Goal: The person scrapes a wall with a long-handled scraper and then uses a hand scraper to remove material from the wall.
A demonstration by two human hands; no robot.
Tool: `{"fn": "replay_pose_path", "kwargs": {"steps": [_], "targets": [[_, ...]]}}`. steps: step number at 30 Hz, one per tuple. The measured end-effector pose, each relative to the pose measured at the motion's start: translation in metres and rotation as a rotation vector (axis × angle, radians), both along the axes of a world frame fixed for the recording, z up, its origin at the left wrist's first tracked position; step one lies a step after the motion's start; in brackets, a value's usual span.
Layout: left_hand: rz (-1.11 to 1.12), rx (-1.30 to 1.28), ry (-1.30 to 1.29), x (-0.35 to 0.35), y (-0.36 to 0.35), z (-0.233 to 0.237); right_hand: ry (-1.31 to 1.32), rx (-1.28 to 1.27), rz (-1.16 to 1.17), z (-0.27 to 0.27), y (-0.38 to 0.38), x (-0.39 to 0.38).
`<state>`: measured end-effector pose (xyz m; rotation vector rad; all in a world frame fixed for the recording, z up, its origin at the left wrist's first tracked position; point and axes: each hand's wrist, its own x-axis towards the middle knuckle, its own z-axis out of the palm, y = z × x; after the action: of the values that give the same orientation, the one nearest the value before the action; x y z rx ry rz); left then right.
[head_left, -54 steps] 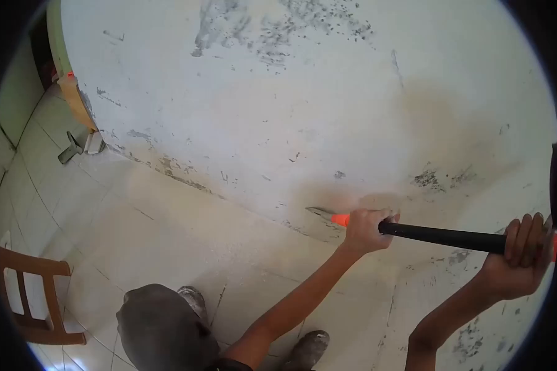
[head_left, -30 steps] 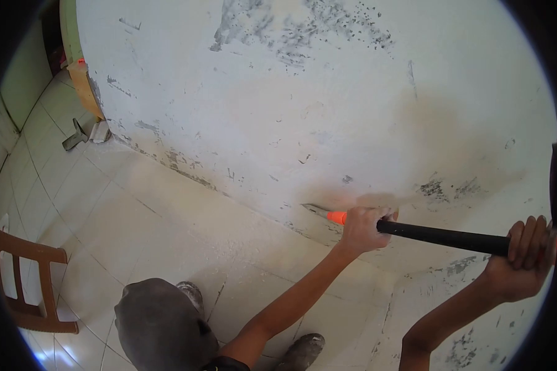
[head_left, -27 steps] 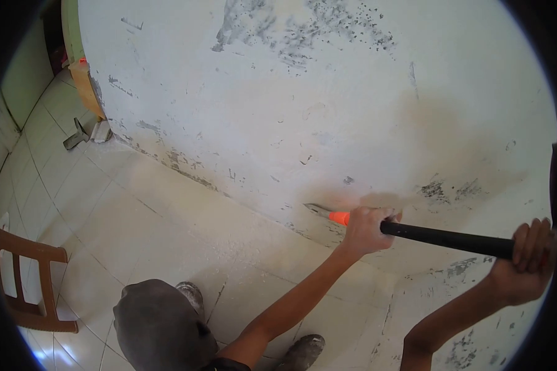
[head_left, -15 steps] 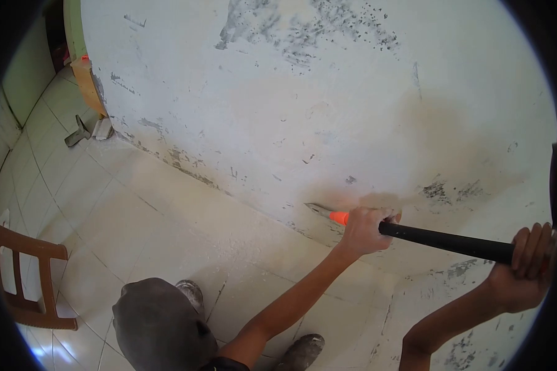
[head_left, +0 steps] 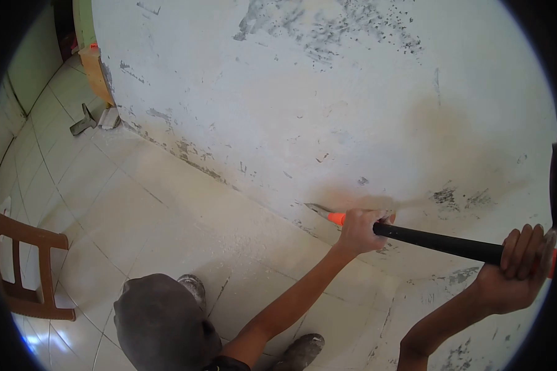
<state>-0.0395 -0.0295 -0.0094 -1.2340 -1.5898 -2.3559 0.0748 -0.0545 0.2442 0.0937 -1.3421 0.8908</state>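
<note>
A long-handled scraper with a black shaft, an orange collar and a thin metal blade slants across the lower part of the white wall. My left hand is wrapped round it just behind the orange collar. Farther back, at the right edge of the view, my right hand grips the black shaft near its orange end. The blade lies against or very close to the wall low down, a little above the floor. Grey scraped patches mark the wall above and to the right.
A brown plastic chair stands at the lower left. A metal tool and a white block lie on the floor by the wall's far end. White crumbs are scattered on the tiles near my shoes.
The wall and floor marks have shifted right and slightly up or down in view. My right hand and the shaft have moved slightly left, showing more of the orange end.
</note>
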Motion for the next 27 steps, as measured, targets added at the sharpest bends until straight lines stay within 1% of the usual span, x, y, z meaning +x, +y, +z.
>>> {"fn": "replay_pose_path", "kwargs": {"steps": [1, 3, 5, 7, 8, 10, 11, 12, 13, 14, 16, 21, 23, 25, 26, 27], "targets": [[0.024, -0.01, 0.006, 0.001, -0.001, 0.0, 0.023, 0.006, -0.082, -0.001, -0.003, -0.002], [0.049, -0.018, 0.014, 0.002, -0.001, -0.001, 0.046, -0.012, -0.075, -0.006, -0.005, -0.003], [0.067, 0.047, -0.003, 0.003, 0.001, -0.006, 0.074, -0.028, -0.071, -0.009, -0.005, -0.002], [0.069, 0.065, 0.005, 0.003, 0.005, -0.009, 0.001, -0.02, -0.016, -0.009, -0.003, -0.002], [0.074, 0.08, 0.008, 0.002, 0.005, -0.01, 0.004, -0.017, -0.015, -0.009, -0.002, -0.003], [0.106, 0.099, 0.018, 0.002, 0.008, -0.016, -0.024, -0.04, 0.11, -0.008, 0.0, -0.006], [0.137, 0.118, 0.024, 0.002, 0.009, -0.018, -0.02, -0.034, 0.109, -0.011, 0.001, -0.01], [0.138, 0.126, 0.029, 0.001, 0.009, -0.024, -0.067, -0.028, 0.162, -0.016, 0.003, -0.015], [0.144, 0.086, 0.035, 0.0, 0.008, -0.03, -0.115, -0.019, 0.216, -0.019, 0.003, -0.019], [0.155, 0.049, 0.044, -0.002, 0.01, -0.034, -0.11, -0.005, 0.223, -0.019, 0.002, -0.024], [0.152, 0.045, 0.027, -0.003, 0.01, -0.034, -0.116, -0.112, 0.088, -0.021, -0.001, -0.03], [0.159, 0.061, 0.002, -0.001, 0.005, -0.02, -0.115, -0.101, 0.094, -0.015, -0.005, -0.021], [0.071, 0.0, 0.004, 0.005, 0.005, -0.013, -0.128, -0.096, 0.089, -0.007, -0.011, -0.02], [0.075, -0.007, 0.007, 0.006, 0.006, -0.011, -0.052, -0.122, -0.049, 0.003, -0.017, -0.019], [0.081, -0.005, 0.02, 0.005, 0.007, -0.009, -0.073, -0.101, -0.002, -0.001, -0.009, -0.018], [0.079, -0.005, 0.018, 0.005, 0.009, -0.017, -0.074, -0.101, -0.004, -0.01, -0.004, -0.022]]}}
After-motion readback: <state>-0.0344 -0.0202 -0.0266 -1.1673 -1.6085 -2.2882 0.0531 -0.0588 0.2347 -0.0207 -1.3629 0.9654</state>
